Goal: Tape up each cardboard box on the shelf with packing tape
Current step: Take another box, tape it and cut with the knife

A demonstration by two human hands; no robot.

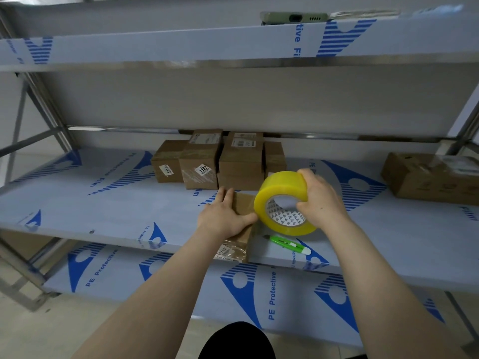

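Observation:
A small cardboard box (242,238) lies at the front edge of the middle shelf (103,203). My left hand (223,213) lies flat on its top, fingers straight, thumb out toward the tape. My right hand (320,196) grips a yellow roll of packing tape (281,187) just right of the box, thumb through the core. A clear strip of tape seems to run from the roll onto the box top. Several more cardboard boxes (220,161) stand bunched at the back of the shelf.
A green utility knife (290,245) lies on the shelf right of the box. Another cardboard box (427,177) sits at the far right. A phone (294,18) rests on the upper shelf. A lower shelf (181,294) juts out beneath.

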